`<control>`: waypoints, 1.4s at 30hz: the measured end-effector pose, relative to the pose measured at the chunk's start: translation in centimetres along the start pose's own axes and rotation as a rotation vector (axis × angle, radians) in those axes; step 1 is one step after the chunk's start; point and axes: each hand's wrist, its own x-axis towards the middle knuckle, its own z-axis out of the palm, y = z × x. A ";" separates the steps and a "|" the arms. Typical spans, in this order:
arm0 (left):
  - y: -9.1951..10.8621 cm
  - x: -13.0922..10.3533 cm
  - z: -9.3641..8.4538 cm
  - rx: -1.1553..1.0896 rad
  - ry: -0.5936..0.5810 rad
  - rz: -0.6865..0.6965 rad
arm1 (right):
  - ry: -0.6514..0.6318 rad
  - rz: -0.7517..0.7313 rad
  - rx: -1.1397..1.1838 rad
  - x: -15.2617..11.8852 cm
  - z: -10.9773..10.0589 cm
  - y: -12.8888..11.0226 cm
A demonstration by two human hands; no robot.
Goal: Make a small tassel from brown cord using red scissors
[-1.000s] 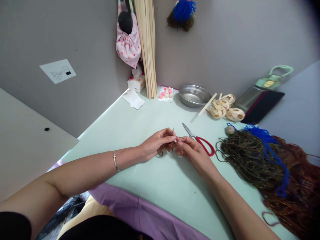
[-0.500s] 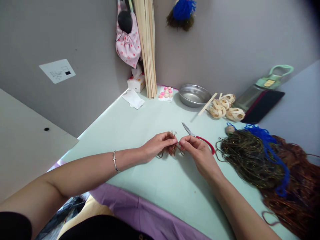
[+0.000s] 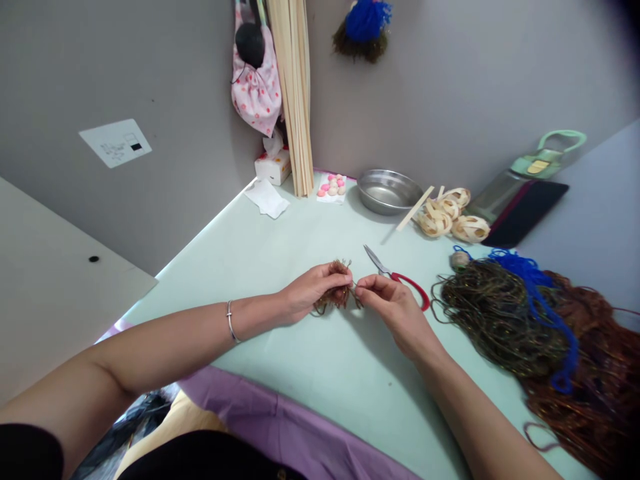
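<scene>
A small bunch of brown yarn [image 3: 340, 297] is pinched in my left hand [image 3: 313, 290], its frayed ends sticking out above and below the fingers. Close by on the right, my right hand [image 3: 393, 303] has its thumb and forefinger pressed together on a thin strand that runs to the bunch. Scissors with red handles [image 3: 411, 283] lie on the table just beyond my right hand, blades pointing up and left.
Olive yarn [image 3: 493, 313], brown yarn [image 3: 595, 353] and blue yarn [image 3: 530, 270] are heaped at the right. Along the back stand a steel bowl [image 3: 390, 192], woven strip balls [image 3: 435, 219], a bottle [image 3: 505, 187], a dark phone-like slab [image 3: 527, 210] and a tissue box [image 3: 273, 167].
The yarn bunch has turned slightly in my left hand. My right hand has shifted a little to the left and down, and a small gap now shows between the hands.
</scene>
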 end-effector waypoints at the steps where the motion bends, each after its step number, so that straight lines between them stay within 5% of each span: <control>1: 0.1 0.0 0.0 -0.017 -0.021 0.008 | -0.006 0.001 -0.006 0.0 0.0 0.0; 7: 0.4 0.0 0.1 -0.045 -0.150 0.117 | -0.118 -0.055 -0.007 0.1 0.2 0.3; 14: -0.3 -0.1 -0.1 0.076 -0.036 0.132 | 0.030 -0.095 0.033 0.2 -0.1 0.4; 24: -0.1 -0.2 0.2 0.098 -0.036 0.046 | 0.118 -0.176 -0.098 -0.1 -0.5 0.3; 30: -0.3 -0.1 0.0 0.080 -0.058 0.083 | -0.113 -0.159 -0.297 -0.2 -0.2 -0.2; 42: 0.0 -0.2 0.4 0.112 0.009 0.033 | 0.034 -0.137 -0.101 0.1 -0.1 0.2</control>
